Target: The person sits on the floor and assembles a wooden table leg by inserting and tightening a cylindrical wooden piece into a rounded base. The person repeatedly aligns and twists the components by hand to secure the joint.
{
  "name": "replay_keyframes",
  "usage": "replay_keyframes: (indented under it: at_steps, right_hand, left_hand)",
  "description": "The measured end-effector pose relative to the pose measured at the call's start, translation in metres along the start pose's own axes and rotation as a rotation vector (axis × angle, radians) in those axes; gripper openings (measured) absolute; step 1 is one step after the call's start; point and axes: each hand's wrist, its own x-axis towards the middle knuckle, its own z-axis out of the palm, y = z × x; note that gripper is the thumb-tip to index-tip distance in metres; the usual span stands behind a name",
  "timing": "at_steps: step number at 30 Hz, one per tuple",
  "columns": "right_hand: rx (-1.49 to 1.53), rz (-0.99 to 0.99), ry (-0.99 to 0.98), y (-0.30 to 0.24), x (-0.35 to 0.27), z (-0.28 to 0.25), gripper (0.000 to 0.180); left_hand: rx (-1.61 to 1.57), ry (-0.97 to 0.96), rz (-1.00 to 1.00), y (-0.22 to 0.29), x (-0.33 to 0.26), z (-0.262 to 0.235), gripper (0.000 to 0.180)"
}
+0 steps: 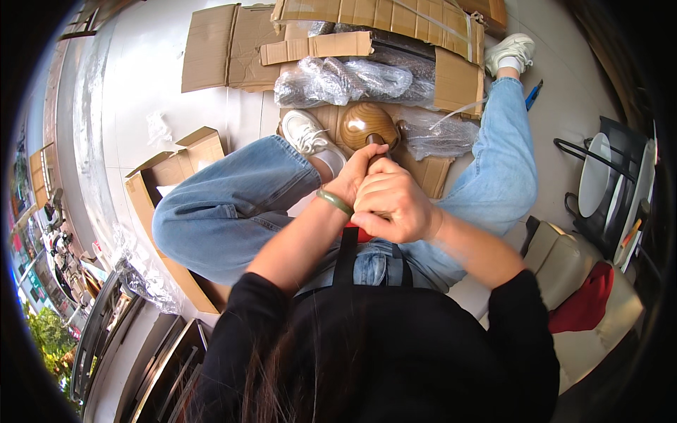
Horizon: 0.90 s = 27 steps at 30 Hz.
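In front of me a turned wooden piece with a round, striped-grain body [365, 125] lies between my feet. From it a narrow dark brown shaft [376, 139] runs toward me. My left hand [355, 175], with a green bangle at the wrist, is closed around this shaft. Just nearer to me, my right hand [396, 201] is closed in a fist pressed against the left one. Whatever sits inside the right fist is hidden. A bit of something red [361, 234] shows below my hands, by the dark straps at my lap.
An opened cardboard box [395, 17] with bubble-wrapped parts [342, 81] lies ahead. Clear wrap [438, 135] is beside the wooden piece. A blue cutter [534, 95] lies near my right foot. Left is a long carton [151, 185]; right, a beige seat [564, 247] with a red cloth [584, 302].
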Motion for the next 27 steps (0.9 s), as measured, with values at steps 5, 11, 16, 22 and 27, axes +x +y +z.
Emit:
replay_keyframes:
  at_steps: [5, 11, 16, 22, 27]
  right_hand:
    - [-0.164, 0.071, 0.575, -0.009, -0.017, 0.035, 0.018]
    - [0.023, 0.062, 0.11, 0.0, -0.011, -0.002, 0.018]
    - [0.043, 0.116, -0.673, 0.006, 0.022, -0.03, 0.019]
    - [-0.079, 0.04, -0.383, 0.002, 0.016, -0.021, 0.028]
    - [-0.1, 0.103, 0.558, -0.011, -0.023, -0.004, 0.024]
  left_hand:
    - [0.653, 0.593, -0.083, 0.02, 0.031, 0.022, 0.029]
    - [0.485, 0.295, 0.019, 0.016, 0.022, 0.015, 0.033]
    - [-0.558, -0.219, 0.141, -0.041, 0.025, 0.004, 0.05]
    - [-0.255, -0.204, 0.16, -0.03, 0.019, 0.006, 0.049]
    - [0.381, 0.169, 0.074, 0.001, 0.034, 0.041, 0.025]
